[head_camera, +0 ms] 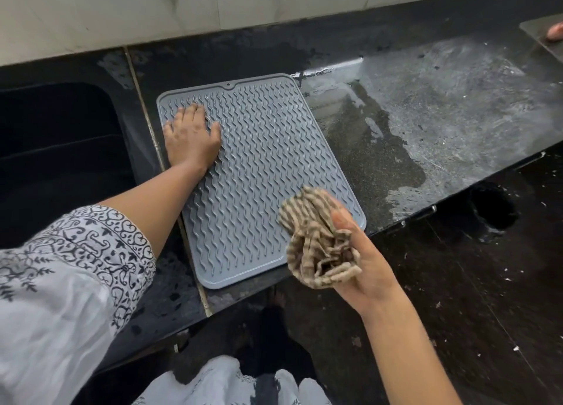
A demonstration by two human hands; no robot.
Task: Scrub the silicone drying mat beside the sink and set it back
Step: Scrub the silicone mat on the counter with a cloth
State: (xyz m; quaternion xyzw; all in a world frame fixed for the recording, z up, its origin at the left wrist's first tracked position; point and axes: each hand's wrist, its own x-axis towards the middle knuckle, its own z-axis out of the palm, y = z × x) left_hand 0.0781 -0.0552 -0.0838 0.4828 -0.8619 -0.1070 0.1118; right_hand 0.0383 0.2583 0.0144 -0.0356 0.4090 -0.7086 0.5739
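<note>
A grey silicone drying mat (pixel 262 160) with wavy ridges lies flat on the black counter, just right of the dark sink (pixel 61 148). My left hand (pixel 192 136) presses palm-down on the mat's far left corner, fingers spread. My right hand (pixel 362 261) hovers above the mat's near right corner, palm up, clutching a bunched beige and dark striped cloth (pixel 316 240). The cloth hides a small part of the mat's near right edge.
The black counter (pixel 426 121) to the right of the mat is wet and streaked with white residue. A metal sheet (pixel 539 35) and part of another person's hand sit at the far right. A pale tiled wall runs behind. Dark floor lies below the counter edge.
</note>
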